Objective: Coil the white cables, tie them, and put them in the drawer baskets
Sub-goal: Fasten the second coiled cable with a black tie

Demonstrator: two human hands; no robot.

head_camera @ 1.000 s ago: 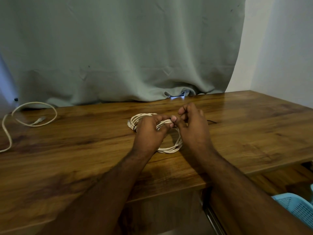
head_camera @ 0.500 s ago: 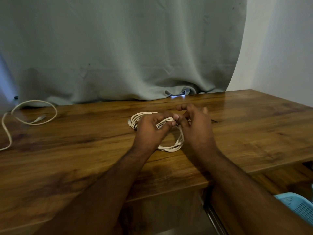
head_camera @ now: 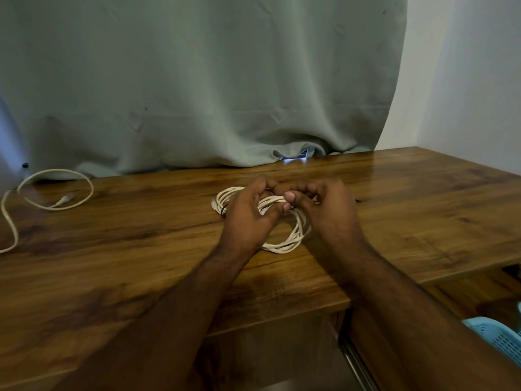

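Coil (head_camera: 284, 241): white cable, several loops, lying on the counter (head_camera: 141, 249) at frame centre; near arc showing between the wrists, far arc behind the left hand. A dark band crosses its left end beside a plug tip.

Left hand (head_camera: 248, 213): fingers curled over the coil's top strands, thumb underneath, gripping them.

Right hand (head_camera: 327, 210): thumb and forefinger pinching at the coil's top, just beside the left fingertips; what sits in the pinch is too small to tell. A thin dark strand shows on the counter just right of this hand.

Second cable (head_camera: 56, 190): loose, uncoiled, one open loop with its plug inside, far left of frame, tail running off the left edge; well apart from the coil.

Counter: bare wood between the two cables and to the right of the hands. Front edge runs under the forearms; lower step at right.

Basket (head_camera: 499, 337): blue, lower right corner, below counter level, partly hidden by the right forearm.

Curtain (head_camera: 197, 80): grey-green, resting on the counter's back edge.

Change: both hands have drawn closer together over the coil; coil and second cable unmoved.
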